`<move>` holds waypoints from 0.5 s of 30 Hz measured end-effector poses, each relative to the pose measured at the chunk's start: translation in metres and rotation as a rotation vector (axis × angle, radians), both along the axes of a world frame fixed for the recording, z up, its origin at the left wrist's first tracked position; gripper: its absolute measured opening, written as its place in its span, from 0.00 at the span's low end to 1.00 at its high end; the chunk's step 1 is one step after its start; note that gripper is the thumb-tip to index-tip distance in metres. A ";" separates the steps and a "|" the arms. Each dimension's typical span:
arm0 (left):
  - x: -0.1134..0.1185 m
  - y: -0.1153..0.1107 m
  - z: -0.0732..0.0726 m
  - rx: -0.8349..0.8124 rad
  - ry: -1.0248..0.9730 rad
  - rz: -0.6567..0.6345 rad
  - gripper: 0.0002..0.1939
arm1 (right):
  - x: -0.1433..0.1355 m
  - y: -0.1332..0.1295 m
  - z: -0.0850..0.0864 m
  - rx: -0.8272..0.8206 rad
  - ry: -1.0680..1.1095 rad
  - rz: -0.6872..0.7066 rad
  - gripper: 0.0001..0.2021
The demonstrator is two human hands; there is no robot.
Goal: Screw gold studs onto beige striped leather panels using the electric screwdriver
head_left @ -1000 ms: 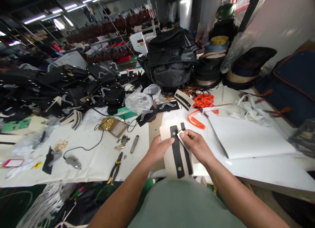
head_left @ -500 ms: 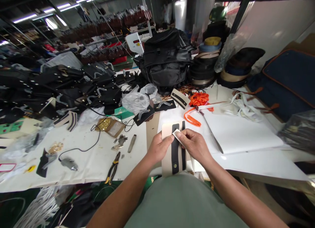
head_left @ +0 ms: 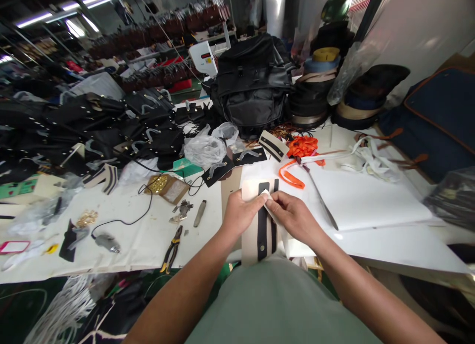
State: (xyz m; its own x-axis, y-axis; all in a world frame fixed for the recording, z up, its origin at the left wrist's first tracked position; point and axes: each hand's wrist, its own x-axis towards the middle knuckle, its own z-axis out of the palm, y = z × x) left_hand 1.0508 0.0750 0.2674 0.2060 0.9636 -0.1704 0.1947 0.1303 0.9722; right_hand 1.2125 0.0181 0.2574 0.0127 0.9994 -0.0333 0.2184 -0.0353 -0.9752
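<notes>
A beige panel with black straps (head_left: 250, 242) stands close against my body at the table's front edge; a round metal snap shows low on one strap. My left hand (head_left: 240, 214) grips the panel's left side, thumb on top near the middle strap and fingers behind. From the other side my right hand (head_left: 293, 214) pinches a small white piece (head_left: 266, 196), perhaps cloth or paper, over the upper part of that strap. Both thumbs meet at the white piece. The fingers of my right hand partly cover the panel's right edge.
To the left lie pliers (head_left: 171, 250), a grey-handled cutter (head_left: 200, 213), a corded tool (head_left: 107, 242) and a box of brass fittings (head_left: 158, 184). A long metal blade (head_left: 322, 203) rests on white sheets at right. Behind stands a black backpack (head_left: 252, 86).
My left thumb has moved up and right to the white piece, which now sits more upright between both thumbs. The whole view has shifted slightly.
</notes>
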 end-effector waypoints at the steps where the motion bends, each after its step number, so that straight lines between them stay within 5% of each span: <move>1: 0.001 0.001 0.002 0.005 0.006 -0.011 0.18 | 0.000 0.001 -0.001 0.019 -0.046 -0.018 0.19; 5: 0.008 0.005 -0.004 0.039 -0.002 0.015 0.15 | -0.009 -0.004 0.002 0.156 -0.176 -0.056 0.17; 9: 0.004 0.023 -0.024 -0.051 -0.087 0.204 0.17 | -0.029 -0.019 0.017 0.342 -0.162 0.358 0.14; 11: -0.002 0.034 -0.031 -0.111 -0.175 0.251 0.22 | -0.031 -0.023 0.019 0.340 -0.135 0.436 0.12; 15: -0.012 0.041 -0.031 -0.195 -0.324 0.162 0.28 | -0.008 -0.012 -0.009 0.131 -0.002 -0.096 0.13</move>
